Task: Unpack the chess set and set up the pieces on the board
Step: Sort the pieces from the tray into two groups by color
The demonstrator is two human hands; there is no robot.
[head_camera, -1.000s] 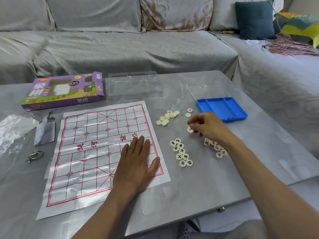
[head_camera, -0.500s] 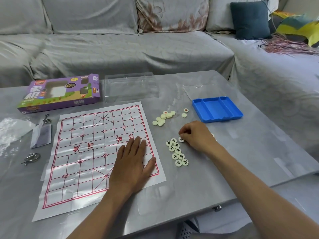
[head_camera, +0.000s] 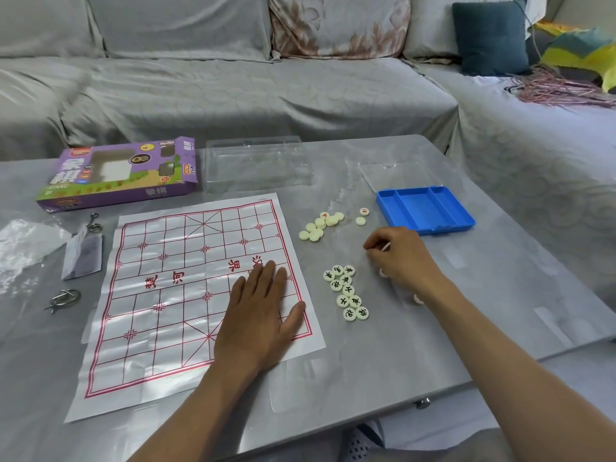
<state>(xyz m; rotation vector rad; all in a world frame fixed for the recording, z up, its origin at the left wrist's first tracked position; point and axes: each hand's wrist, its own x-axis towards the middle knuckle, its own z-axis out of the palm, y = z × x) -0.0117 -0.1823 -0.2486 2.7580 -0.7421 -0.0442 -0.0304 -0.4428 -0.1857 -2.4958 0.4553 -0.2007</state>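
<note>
Pieces are all off the board: black-marked cluster just right of its edge, a mostly face-down pile farther back, a few half hidden under the right hand. That hand's fingers are curled, pinching one disc edge-on, probably flipping it to read the face for sorting. Left hand lies flat, fingers straight, pressing the creased paper sheet so it stays put. Blue tray sits emptied behind; purple box and clear lid parked at the back.

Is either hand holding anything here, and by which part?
The right hand pinches one pale chess piece by its edge. The left hand holds nothing, pressing flat on the paper board.
</note>
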